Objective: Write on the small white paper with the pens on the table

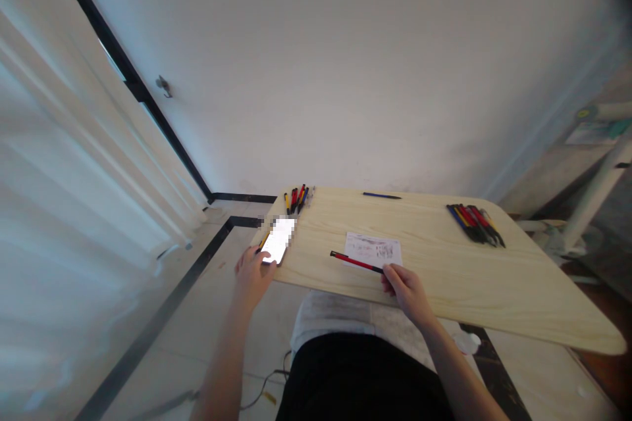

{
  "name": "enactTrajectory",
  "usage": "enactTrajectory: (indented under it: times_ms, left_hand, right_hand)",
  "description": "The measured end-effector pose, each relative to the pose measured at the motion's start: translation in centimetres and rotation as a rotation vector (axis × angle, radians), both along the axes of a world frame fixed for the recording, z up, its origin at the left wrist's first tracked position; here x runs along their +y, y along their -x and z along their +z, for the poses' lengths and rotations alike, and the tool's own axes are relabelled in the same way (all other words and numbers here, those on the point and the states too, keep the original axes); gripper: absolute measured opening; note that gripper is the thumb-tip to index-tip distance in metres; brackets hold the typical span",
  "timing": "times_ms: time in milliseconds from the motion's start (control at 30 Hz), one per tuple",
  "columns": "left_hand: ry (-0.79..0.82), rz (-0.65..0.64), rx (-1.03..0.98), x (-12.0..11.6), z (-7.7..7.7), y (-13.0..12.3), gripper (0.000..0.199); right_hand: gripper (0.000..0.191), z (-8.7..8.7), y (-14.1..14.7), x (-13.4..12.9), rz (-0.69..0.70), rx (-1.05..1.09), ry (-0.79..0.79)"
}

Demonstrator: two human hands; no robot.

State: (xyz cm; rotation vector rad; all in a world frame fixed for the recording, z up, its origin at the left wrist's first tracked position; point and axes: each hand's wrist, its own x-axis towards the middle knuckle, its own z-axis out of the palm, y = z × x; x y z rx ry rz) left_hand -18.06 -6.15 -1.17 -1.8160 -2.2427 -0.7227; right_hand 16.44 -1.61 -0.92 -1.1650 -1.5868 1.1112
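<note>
A red and black pen (356,262) is pinched near one end in my right hand (403,286), at the front edge of the table. It points left and lies across the lower part of a printed sheet of paper (374,247) in this view. My left hand (253,274) is at the table's left front corner, thumb and fingers spread at the lower end of a smartphone (279,242) with a bright screen. One fingertip overlaps the screen. Just left of the phone is a yellow and black pen (263,242), partly hidden by my fingers.
Several pens (297,198) in mixed colours lie beyond the phone. A blue pen (382,196) lies at the table's back edge. Another row of pens (475,225) sits on the right of the wooden table (494,289). A wall stands behind, a white curtain (74,177) at left.
</note>
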Motion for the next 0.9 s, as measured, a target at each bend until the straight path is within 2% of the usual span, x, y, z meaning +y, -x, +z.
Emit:
enactTrajectory:
  times_ms: [233, 400, 533, 800, 900]
  left_hand:
    - [-0.01, 0.001, 0.01, 0.3, -0.1, 0.2, 0.024]
    - [-0.045, 0.021, 0.004, 1.1, 1.0, 0.5, 0.032]
    - [-0.005, 0.027, 0.012, 1.9, 1.6, 0.9, 0.035]
    - [0.095, -0.02, 0.0, 3.2, 1.0, -0.1, 0.037]
    - [0.071, -0.01, -0.04, 3.4, 1.3, -0.5, 0.035]
  right_hand:
    - [0.043, 0.0, 0.0, 0.0, 0.0, -0.004, 0.011]
    - [0.044, -0.1, 0.0, 0.0, -0.008, -0.006, 0.017]
    - [0.043, -0.2, -0.1, 0.1, -0.007, -0.006, 0.017]
    - [0.042, 0.2, 0.0, -0.1, -0.006, 0.001, -0.002]
    - [0.042, 0.3, 0.0, -0.2, -0.004, 0.001, 0.001]
